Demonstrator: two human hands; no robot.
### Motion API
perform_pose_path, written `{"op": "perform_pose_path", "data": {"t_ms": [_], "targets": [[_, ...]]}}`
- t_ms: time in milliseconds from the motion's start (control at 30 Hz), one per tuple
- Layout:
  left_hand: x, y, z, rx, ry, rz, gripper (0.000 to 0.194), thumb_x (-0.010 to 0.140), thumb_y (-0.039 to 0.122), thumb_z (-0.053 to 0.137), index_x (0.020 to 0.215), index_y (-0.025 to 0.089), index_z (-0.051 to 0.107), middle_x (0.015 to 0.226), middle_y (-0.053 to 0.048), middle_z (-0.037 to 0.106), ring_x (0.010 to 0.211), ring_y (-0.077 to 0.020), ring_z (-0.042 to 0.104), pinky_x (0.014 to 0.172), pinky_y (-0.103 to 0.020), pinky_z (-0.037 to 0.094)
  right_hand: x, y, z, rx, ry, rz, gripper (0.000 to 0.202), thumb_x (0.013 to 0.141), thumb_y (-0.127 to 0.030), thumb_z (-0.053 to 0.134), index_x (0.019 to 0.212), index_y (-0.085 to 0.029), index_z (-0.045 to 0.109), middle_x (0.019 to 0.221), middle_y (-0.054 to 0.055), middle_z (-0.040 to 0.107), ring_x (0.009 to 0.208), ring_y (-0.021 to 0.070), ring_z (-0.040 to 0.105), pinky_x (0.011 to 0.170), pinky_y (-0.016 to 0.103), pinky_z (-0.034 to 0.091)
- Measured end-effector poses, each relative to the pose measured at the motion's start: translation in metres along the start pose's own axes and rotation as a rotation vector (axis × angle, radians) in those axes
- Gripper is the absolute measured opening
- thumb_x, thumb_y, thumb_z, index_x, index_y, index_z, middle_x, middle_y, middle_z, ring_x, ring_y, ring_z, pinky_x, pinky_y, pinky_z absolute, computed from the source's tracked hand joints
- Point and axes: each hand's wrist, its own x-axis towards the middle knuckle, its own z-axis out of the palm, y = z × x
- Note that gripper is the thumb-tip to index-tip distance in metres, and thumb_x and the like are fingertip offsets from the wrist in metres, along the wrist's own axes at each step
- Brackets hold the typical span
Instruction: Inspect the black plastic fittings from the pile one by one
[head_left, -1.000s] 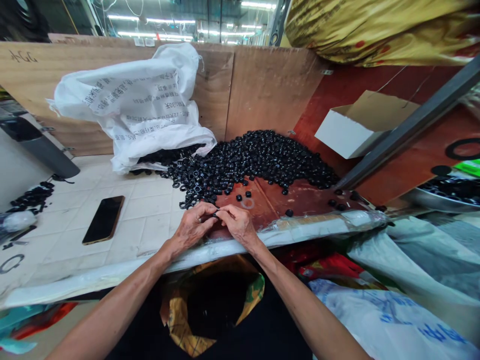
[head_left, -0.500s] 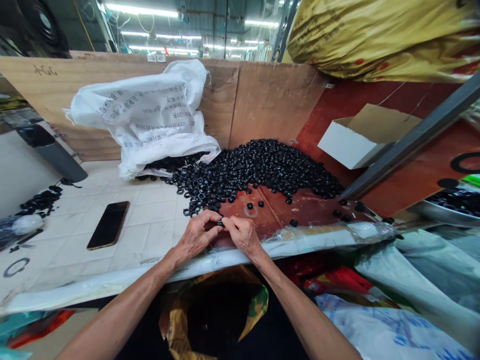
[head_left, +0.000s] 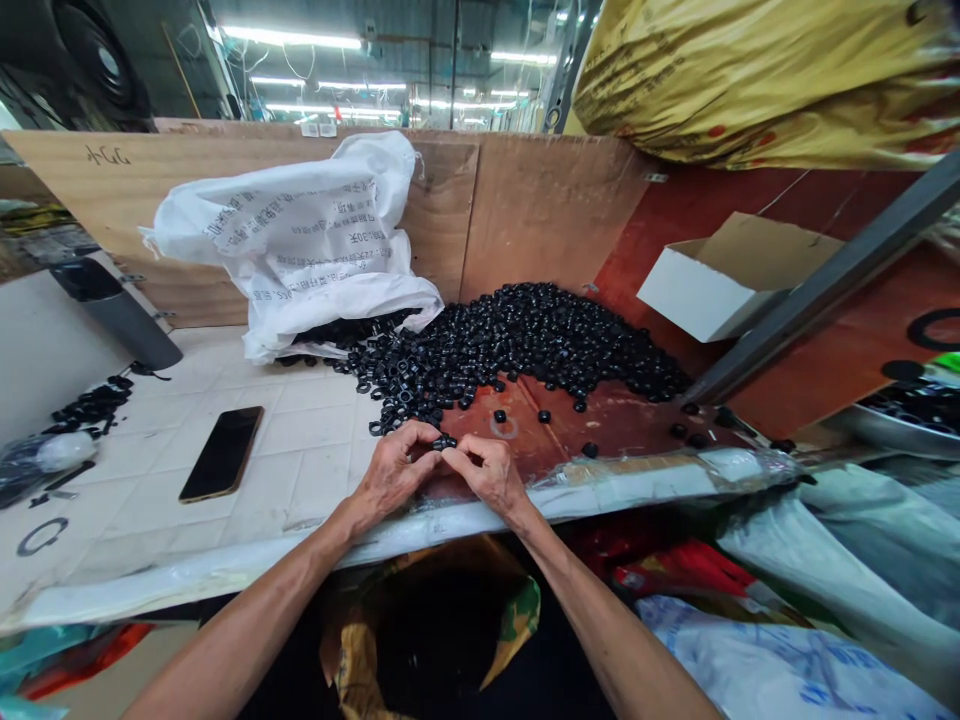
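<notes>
Your fingertips have parted slightly since half a second ago, so more of the small black part [head_left: 445,442] shows between them. One of the loose black pieces [head_left: 544,416] on the red board [head_left: 562,440] now lies farther from its neighbour.

Your left hand [head_left: 394,470] grasps the part between thumb and forefinger. Your right hand [head_left: 491,475] has its bent thumb and forefinger at the part's right side; you cannot tell from this view whether they grip it too. The part is just above the bench, near its white padded edge [head_left: 450,520].

Beyond your hands, a wide heap of small black pieces [head_left: 532,330] spreads from the mouth of a printed white sack [head_left: 322,225] across to the right. On your left, a dark phone [head_left: 223,453] lies flat on the pale surface [head_left: 300,470], with a flat grey ring [head_left: 43,537] farther left. Below the edge, a brown-gold bag [head_left: 358,650] gapes open between your forearms.
</notes>
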Motion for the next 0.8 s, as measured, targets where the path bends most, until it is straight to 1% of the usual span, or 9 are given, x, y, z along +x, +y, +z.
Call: {"op": "perform_pose_path", "data": {"t_ms": [67, 167, 267, 433, 600, 633, 700, 767, 800], "targets": [[0.0, 0.001, 0.0, -0.004, 0.004, -0.004, 0.014, 0.088, 0.024, 0.071, 0.102, 0.02, 0.071, 0.1, -0.005, 0.073, 0.093, -0.0189, 0.069, 0.086, -0.032, 0.055, 0.0, 0.001, 0.001, -0.015, 0.031, -0.015, 0.027, 0.09, -0.038, 0.066, 0.069, -0.021, 0.06, 0.06, -0.004, 0.052, 0.054, 0.0118, 0.049, 0.056, 0.025, 0.041], [0.0, 0.001, 0.0, -0.012, -0.022, 0.005, 0.013, 0.09, 0.026, 0.07, 0.101, 0.02, 0.071, 0.1, -0.005, 0.073, 0.092, -0.0187, 0.069, 0.085, -0.032, 0.055, 0.0, 0.003, 0.001, 0.02, 0.048, -0.049, 0.015, 0.089, -0.032, 0.065, 0.096, -0.02, 0.07, 0.076, 0.0, 0.066, 0.065, 0.0145, 0.061, 0.064, 0.025, 0.049], [-0.001, 0.001, 0.0, 0.004, -0.066, 0.015, 0.013, 0.093, 0.028, 0.069, 0.104, 0.02, 0.07, 0.099, -0.004, 0.073, 0.091, -0.018, 0.069, 0.086, -0.032, 0.055, 0.001, 0.006, 0.002, 0.042, 0.01, 0.003, 0.017, 0.089, -0.031, 0.061, 0.098, -0.02, 0.071, 0.07, 0.0, 0.066, 0.061, 0.0146, 0.063, 0.061, 0.025, 0.049], [-0.002, -0.002, -0.001, 0.122, -0.124, 0.13, 0.008, 0.096, 0.023, 0.063, 0.103, 0.021, 0.067, 0.105, -0.006, 0.073, 0.095, -0.0186, 0.07, 0.088, -0.033, 0.056, -0.002, 0.003, 0.009, 0.127, -0.002, 0.212, 0.017, 0.084, -0.036, 0.062, 0.089, -0.02, 0.066, 0.059, -0.004, 0.061, 0.047, 0.0127, 0.056, 0.048, 0.023, 0.043], [-0.019, 0.012, -0.006, 0.214, -0.262, 0.32, 0.015, 0.099, 0.016, 0.053, 0.108, 0.022, 0.063, 0.111, -0.009, 0.072, 0.102, -0.02, 0.071, 0.09, -0.034, 0.056, -0.031, -0.024, 0.018, 0.277, 0.083, 0.524, 0.014, 0.079, -0.034, 0.063, 0.081, -0.02, 0.061, 0.049, -0.007, 0.052, 0.039, 0.0103, 0.044, 0.041, 0.022, 0.032], [-0.026, 0.019, -0.009, 0.222, -0.272, 0.329, 0.015, 0.099, 0.016, 0.053, 0.108, 0.022, 0.063, 0.11, -0.009, 0.072, 0.101, -0.02, 0.071, 0.089, -0.033, 0.056, -0.038, -0.029, 0.016, 0.306, 0.06, 0.568, 0.015, 0.079, -0.035, 0.063, 0.082, -0.02, 0.061, 0.049, -0.007, 0.053, 0.039, 0.0101, 0.043, 0.04, 0.022, 0.03], [-0.037, 0.034, -0.017, 0.226, -0.313, 0.293, 0.012, 0.099, 0.018, 0.055, 0.106, 0.022, 0.064, 0.103, -0.008, 0.073, 0.095, -0.0196, 0.071, 0.085, -0.032, 0.055, -0.049, -0.036, 0.008, 0.318, -0.085, 0.605, 0.019, 0.083, -0.039, 0.064, 0.081, -0.02, 0.062, 0.052, -0.006, 0.056, 0.038, 0.0101, 0.043, 0.039, 0.022, 0.028], [-0.043, 0.045, -0.026, 0.232, -0.424, 0.182, 0.007, 0.094, 0.024, 0.065, 0.1, 0.022, 0.066, 0.094, -0.004, 0.073, 0.084, -0.0187, 0.07, 0.076, -0.029, 0.053, -0.049, -0.036, -0.003, 0.2, -0.225, 0.522, 0.031, 0.088, -0.047, 0.064, 0.072, -0.02, 0.062, 0.053, -0.004, 0.058, 0.041, 0.0109, 0.046, 0.041, 0.023, 0.031], [-0.043, 0.047, -0.029, 0.243, -0.462, 0.103, 0.009, 0.091, 0.028, 0.07, 0.096, 0.022, 0.067, 0.089, -0.002, 0.072, 0.079, -0.0183, 0.069, 0.071, -0.028, 0.051, -0.045, -0.033, -0.008, 0.092, -0.222, 0.439, 0.036, 0.089, -0.048, 0.064, 0.068, -0.02, 0.062, 0.053, -0.003, 0.058, 0.044, 0.0118, 0.05, 0.045, 0.024, 0.035]]}}
